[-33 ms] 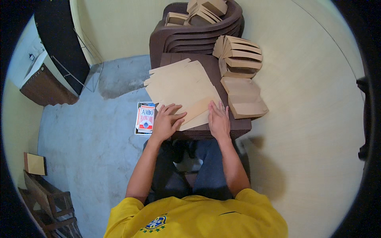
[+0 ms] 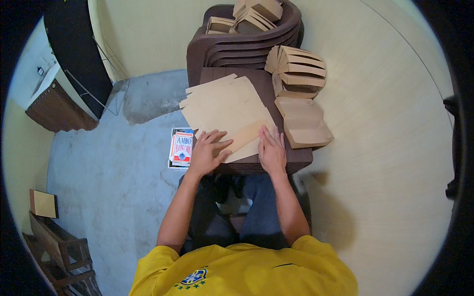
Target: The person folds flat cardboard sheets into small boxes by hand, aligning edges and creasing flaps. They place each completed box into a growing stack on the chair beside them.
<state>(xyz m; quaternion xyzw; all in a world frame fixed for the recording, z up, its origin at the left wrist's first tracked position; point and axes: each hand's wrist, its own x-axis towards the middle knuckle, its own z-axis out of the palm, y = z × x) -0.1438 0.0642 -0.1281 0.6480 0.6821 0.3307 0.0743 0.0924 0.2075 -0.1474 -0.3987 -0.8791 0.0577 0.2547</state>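
I see my left hand [image 2: 206,152] and right hand [image 2: 271,150] spread open, palms pressing the flat cardboard sheet [image 2: 227,111] at centre frame onto the brown tabletop [image 2: 296,158]; pinned so, it cannot slide; folded boxes [image 2: 301,106] stack right of it.

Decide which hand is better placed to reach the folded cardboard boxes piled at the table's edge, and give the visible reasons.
Probably the right hand. It lies flat on the cardboard sheet at the side where the folded boxes are piled, close beside them. The left hand presses the sheet's other side, nearer the red and white box on the floor.
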